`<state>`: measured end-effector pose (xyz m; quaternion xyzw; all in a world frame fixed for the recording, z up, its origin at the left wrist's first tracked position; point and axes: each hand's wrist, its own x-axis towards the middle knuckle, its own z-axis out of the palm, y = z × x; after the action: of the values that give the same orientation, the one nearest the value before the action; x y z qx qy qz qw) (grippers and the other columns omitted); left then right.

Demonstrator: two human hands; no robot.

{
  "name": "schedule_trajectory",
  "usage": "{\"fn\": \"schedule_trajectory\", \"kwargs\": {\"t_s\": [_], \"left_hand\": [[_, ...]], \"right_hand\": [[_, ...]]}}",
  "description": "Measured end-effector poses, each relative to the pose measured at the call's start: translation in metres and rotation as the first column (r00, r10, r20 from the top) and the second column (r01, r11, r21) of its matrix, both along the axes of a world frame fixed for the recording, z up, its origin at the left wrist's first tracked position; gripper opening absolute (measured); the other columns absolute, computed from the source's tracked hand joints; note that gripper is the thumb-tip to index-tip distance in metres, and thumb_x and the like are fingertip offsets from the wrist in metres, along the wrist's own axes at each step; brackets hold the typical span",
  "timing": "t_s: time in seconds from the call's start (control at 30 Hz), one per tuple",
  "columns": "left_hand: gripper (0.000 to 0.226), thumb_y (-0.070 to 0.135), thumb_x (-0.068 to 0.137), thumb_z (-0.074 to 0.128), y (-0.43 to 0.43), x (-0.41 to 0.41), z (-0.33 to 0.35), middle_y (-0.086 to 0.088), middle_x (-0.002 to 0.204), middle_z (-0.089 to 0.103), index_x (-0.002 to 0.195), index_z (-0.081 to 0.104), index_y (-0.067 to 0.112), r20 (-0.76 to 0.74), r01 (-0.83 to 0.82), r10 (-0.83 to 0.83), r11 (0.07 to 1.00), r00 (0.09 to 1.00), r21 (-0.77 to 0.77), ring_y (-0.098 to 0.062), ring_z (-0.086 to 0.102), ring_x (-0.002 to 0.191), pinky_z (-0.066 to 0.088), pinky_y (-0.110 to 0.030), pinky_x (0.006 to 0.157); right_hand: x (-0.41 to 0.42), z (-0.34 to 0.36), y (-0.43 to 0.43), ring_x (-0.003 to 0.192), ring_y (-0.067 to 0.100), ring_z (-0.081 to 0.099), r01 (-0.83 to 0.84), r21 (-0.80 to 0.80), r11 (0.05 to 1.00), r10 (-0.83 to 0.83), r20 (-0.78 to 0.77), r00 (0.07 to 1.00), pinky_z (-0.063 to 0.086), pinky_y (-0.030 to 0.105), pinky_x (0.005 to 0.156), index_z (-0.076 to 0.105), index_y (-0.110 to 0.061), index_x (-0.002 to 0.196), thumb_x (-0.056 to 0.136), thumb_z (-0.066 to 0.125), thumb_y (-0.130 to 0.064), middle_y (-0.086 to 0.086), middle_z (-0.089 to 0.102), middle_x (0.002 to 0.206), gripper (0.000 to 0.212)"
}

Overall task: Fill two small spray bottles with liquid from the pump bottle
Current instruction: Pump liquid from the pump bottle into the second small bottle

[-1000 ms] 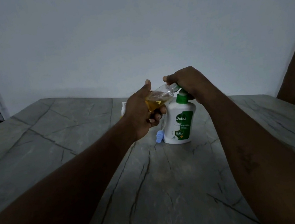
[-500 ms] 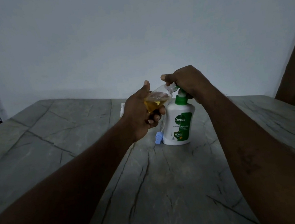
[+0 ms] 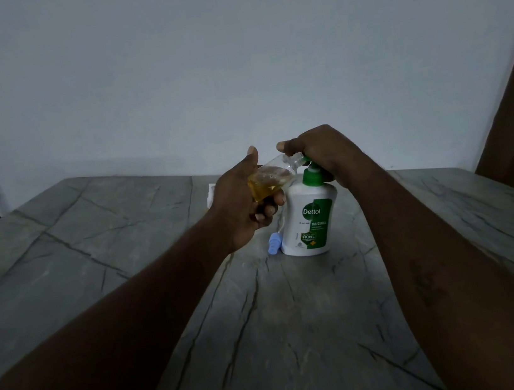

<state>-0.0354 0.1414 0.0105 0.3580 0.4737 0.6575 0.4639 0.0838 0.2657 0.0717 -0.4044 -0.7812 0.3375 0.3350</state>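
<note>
Your left hand (image 3: 243, 203) grips a small clear plastic spray bottle (image 3: 271, 178), part-filled with amber liquid and tilted so its neck points right, up to the green pump head of the white plastic pump bottle (image 3: 310, 220), which stands upright on the grey veined stone table (image 3: 267, 325). Your right hand (image 3: 318, 149) is closed over that pump head from above, fingers wrapped around it (the spout is hidden beneath them). A pale blue spray cap (image 3: 273, 246) lies on the table just left of the pump bottle's base.
</note>
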Motion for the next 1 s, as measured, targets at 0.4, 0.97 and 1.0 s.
{"fn": "schedule_trajectory", "kwargs": {"t_s": [0.4,0.97,1.0], "left_hand": [[0.07,0.065,0.099,0.043,0.0017,0.0002,0.0011,-0.012,0.068,0.062,0.123,0.065,0.003,0.003,0.019,-0.019,0.999,1.0,0.03,-0.016,0.045,0.049,0.026,-0.026,0.048],[0.065,0.065,0.1,0.041,0.0004,0.001,-0.0001,-0.011,0.068,0.063,0.109,0.07,0.007,0.004,0.013,-0.013,1.0,1.0,0.009,-0.015,0.046,0.049,0.027,-0.025,0.046],[0.064,0.065,0.1,0.041,0.0004,0.001,0.0004,-0.011,0.067,0.062,0.108,0.07,0.008,0.006,0.017,-0.017,1.0,1.0,0.013,-0.015,0.045,0.049,0.026,-0.025,0.047]], "right_hand": [[0.0018,0.0055,-0.001,0.067,0.015,0.057,0.017,0.079,0.997,-0.017,-0.006,1.0,0.045,0.028,0.057,0.078,-0.013,0.095,0.09,0.07,-0.049,0.0,0.067,0.08,0.037],[0.0015,0.0033,0.0,0.07,0.017,0.057,0.013,0.061,0.998,-0.015,0.037,0.999,0.045,0.028,0.059,0.077,-0.011,0.094,0.088,0.072,-0.052,0.004,0.065,0.084,0.042],[0.0015,0.0048,-0.0004,0.069,0.018,0.057,0.012,0.073,0.997,-0.015,0.043,0.999,0.045,0.028,0.059,0.077,-0.012,0.093,0.089,0.071,-0.052,0.004,0.065,0.083,0.041]]}}
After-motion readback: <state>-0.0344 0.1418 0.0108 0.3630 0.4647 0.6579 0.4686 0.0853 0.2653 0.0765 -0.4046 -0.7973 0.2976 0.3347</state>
